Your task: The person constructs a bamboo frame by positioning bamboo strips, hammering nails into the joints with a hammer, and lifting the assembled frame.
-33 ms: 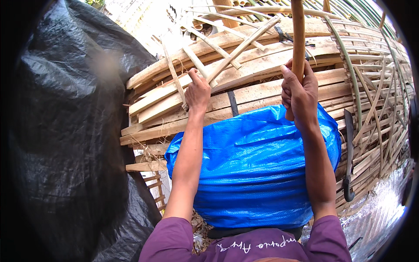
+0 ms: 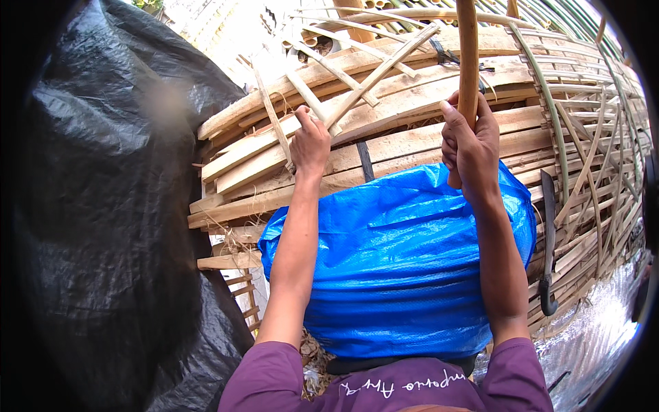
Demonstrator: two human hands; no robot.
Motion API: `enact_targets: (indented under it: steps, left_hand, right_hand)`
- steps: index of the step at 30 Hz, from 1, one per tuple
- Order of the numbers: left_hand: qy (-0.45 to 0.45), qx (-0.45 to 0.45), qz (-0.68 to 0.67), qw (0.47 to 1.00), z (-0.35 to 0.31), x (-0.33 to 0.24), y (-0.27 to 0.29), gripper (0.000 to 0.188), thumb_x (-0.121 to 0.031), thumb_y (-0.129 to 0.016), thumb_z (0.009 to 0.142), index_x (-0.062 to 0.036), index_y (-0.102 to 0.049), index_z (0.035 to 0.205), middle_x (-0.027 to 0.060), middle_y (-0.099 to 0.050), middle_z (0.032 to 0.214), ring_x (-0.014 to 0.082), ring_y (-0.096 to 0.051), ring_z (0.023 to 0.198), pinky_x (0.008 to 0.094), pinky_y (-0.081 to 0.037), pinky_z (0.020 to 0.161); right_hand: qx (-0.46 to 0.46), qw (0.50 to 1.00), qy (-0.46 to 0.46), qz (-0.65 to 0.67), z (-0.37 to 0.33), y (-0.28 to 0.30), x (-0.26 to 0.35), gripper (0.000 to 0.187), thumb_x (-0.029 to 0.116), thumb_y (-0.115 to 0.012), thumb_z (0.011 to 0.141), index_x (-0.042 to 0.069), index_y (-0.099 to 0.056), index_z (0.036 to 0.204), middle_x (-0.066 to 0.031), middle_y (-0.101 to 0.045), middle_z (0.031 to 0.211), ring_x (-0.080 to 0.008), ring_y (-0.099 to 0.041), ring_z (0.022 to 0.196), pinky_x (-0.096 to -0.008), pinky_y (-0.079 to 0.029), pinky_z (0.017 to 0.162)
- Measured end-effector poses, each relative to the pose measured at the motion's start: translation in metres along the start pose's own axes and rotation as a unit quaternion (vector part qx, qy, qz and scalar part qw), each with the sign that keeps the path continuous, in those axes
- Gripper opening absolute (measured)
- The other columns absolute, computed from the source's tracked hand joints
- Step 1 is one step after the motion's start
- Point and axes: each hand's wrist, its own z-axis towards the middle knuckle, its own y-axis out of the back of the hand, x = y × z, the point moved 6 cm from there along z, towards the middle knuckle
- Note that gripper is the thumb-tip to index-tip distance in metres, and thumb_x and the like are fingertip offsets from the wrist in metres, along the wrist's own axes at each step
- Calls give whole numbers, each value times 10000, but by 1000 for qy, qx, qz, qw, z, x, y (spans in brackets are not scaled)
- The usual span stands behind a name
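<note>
My right hand (image 2: 470, 141) is closed around a thick round bamboo pole (image 2: 468, 48), held upright so it rises out of the top of the picture. My left hand (image 2: 310, 143) grips the lower end of a thin split bamboo slat (image 2: 384, 65) that slants up to the right. Both hands are raised over a stack of long split bamboo planks (image 2: 412, 141). A bulging blue tarp bundle (image 2: 405, 261) lies between my forearms, just in front of my body.
A black plastic sheet (image 2: 103, 206) fills the left side. A lattice of thin curved bamboo strips (image 2: 597, 137) lies at the right, with a dark long-bladed knife (image 2: 549, 233) on it. Loose slats (image 2: 302, 82) lie crosswise on the planks. Silvery sheeting (image 2: 604, 336) is at the lower right.
</note>
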Motion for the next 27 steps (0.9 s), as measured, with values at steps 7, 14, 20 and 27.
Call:
enact_targets:
  steps: [7,14,20,27]
  left_hand:
    - [4,-10,-31,999,24,9,6,236,-102,-479,918,-53,-372,1122,273,-646,741,432,-660,649,527,-502,524]
    - [19,-21,-31,999,25,20,9,260,-111,-515,892,-25,-452,1130,240,-674,741,391,-689,682,507,-532,605]
    - [37,-43,15,998,15,15,4,315,-110,-506,891,-45,-378,1171,258,-647,752,428,-652,694,545,-466,602]
    - [9,-67,-6,998,13,9,17,298,-78,-501,892,-57,-351,1149,228,-618,708,426,-633,692,542,-413,613]
  right_hand:
    - [-1,1000,11,9,4,4,-2,104,103,-582,967,63,-492,1002,66,-428,586,12,-336,401,-184,-249,332]
    - [13,1000,27,4,5,4,-3,115,125,-584,965,54,-502,1001,52,-433,604,-5,-392,424,-191,-294,344]
    - [4,997,74,-33,6,15,1,153,135,-598,950,13,-528,1010,18,-479,631,-36,-439,468,-212,-350,390]
    - [-25,997,68,-37,7,17,15,161,123,-600,935,11,-536,1033,33,-473,704,-45,-429,559,-220,-353,472]
